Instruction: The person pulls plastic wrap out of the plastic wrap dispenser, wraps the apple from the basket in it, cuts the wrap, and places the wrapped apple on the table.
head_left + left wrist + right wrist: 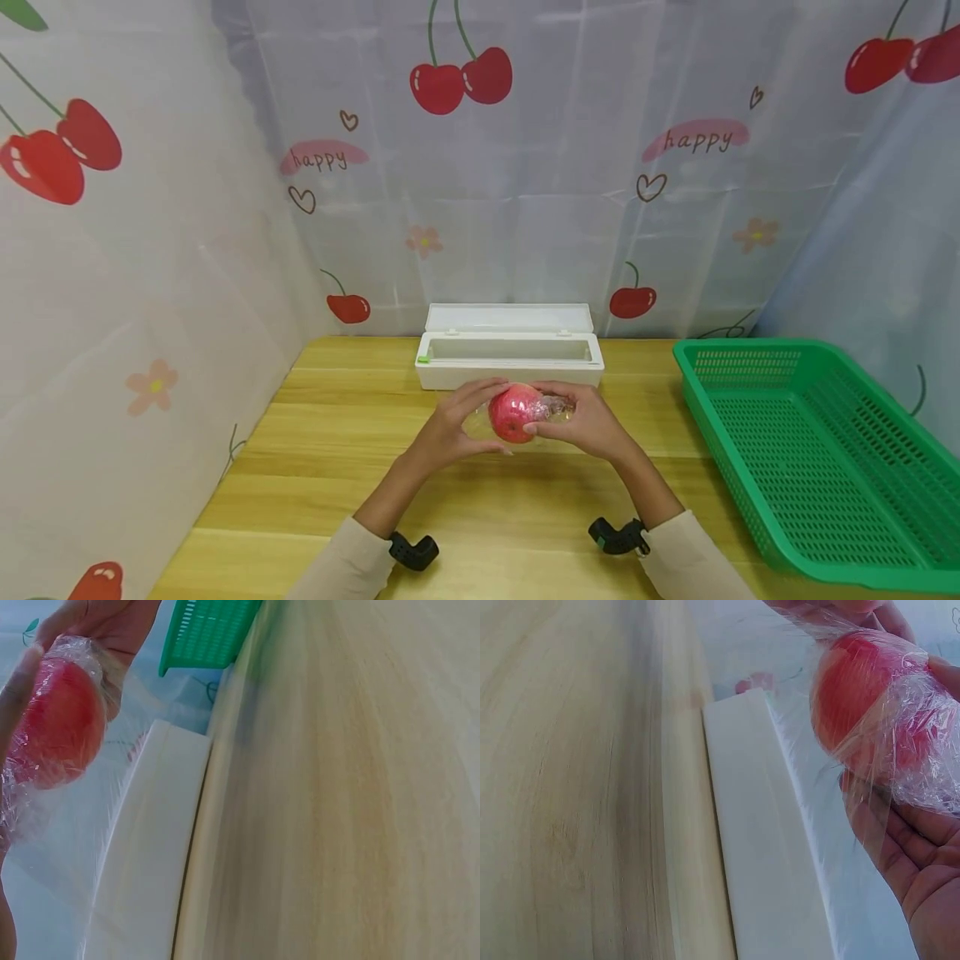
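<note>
A red apple (510, 414) hangs above the table between both hands, with crinkled clear plastic wrap (922, 742) around part of it. My right hand (595, 422) grips the apple from the right, thumb on its front and fingers on the far side. On the left, my left hand (441, 432) curves around the apple's other side. Loose film (19, 806) bunches near the left thumb and stretches between the hands. Its fingertips seem to pinch that film, though the contact is partly hidden. Just behind the hands stands a white wrap dispenser box (510, 375), lid raised.
A green perforated plastic basket (712, 442) stands on the right of the wooden table (315, 467). Cherry-print sheeting (510, 192) walls the table at the back and both sides. Black wrist mounts (414, 552) sit near the sleeves.
</note>
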A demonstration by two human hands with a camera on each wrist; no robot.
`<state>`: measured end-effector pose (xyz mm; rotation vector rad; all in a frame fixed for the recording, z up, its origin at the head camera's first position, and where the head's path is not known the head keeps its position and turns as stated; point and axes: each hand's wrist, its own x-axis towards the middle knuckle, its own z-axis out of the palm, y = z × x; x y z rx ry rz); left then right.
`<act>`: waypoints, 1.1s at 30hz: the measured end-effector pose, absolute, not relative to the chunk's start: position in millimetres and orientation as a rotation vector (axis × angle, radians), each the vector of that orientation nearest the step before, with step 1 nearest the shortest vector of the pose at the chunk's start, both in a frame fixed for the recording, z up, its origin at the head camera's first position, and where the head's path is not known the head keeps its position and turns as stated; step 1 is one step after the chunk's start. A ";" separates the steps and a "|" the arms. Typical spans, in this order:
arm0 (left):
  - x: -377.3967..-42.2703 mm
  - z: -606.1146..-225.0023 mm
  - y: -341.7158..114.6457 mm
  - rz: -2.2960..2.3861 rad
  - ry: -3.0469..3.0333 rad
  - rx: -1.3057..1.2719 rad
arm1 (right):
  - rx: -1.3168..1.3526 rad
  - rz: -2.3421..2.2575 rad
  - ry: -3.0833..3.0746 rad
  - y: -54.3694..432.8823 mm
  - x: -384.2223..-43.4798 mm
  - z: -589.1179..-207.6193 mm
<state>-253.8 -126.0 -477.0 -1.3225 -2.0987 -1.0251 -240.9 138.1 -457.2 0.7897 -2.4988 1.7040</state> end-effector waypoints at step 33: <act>-252.8 -481.6 -125.3 -1.124 -2.133 -1.271 | 0.811 1.716 -2.510 134.4 -239.7 -458.3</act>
